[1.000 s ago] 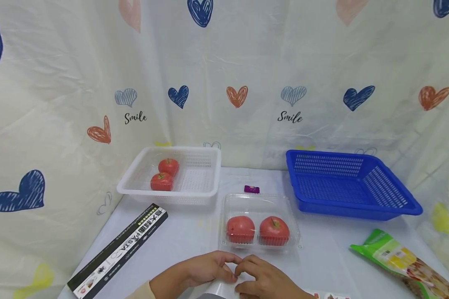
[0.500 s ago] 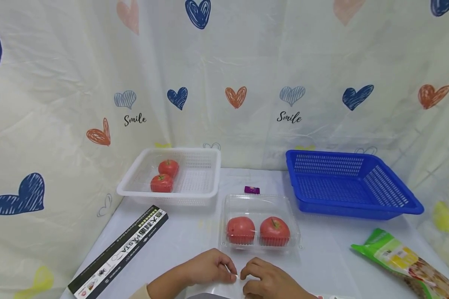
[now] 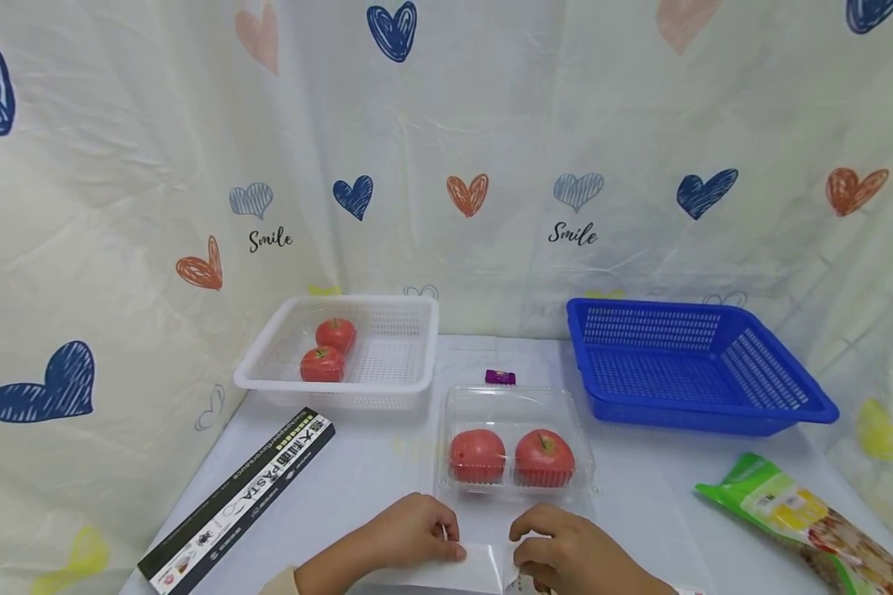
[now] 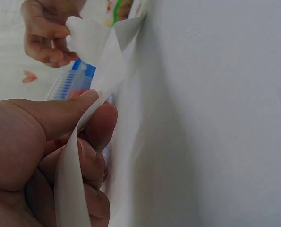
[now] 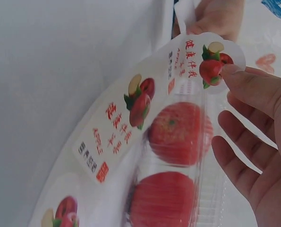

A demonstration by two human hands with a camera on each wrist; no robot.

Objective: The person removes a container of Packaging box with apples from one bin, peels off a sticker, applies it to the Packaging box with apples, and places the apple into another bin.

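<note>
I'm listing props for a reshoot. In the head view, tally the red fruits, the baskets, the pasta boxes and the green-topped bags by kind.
Red fruits: 4
Baskets: 2
Pasta box: 1
Green-topped bag: 1
Total: 8

- A bench point(image 3: 372, 471) spread with a smooth white covering.
- On it, as the landmark, a clear, squarish, ribbed plastic clamshell box point(image 3: 517, 406).
- Just behind the clamshell box, a tiny purple oblong packet point(image 3: 500, 377).
- Behind and left of the clamshell box, apart from it, a white rectangular basket of perforated plastic point(image 3: 335, 384).
- Behind and right of the clamshell box, near it, a deep-blue rectangular basket of perforated plastic point(image 3: 685, 417).
- Left of the clamshell box, a long, narrow black-and-white carton printed "PASTA" point(image 3: 238, 502), slanting, its far end nearest the clamshell box.
- Right and forward of the clamshell box, well apart, a green-and-brown printed bag point(image 3: 807, 522), lying aslant.
</note>
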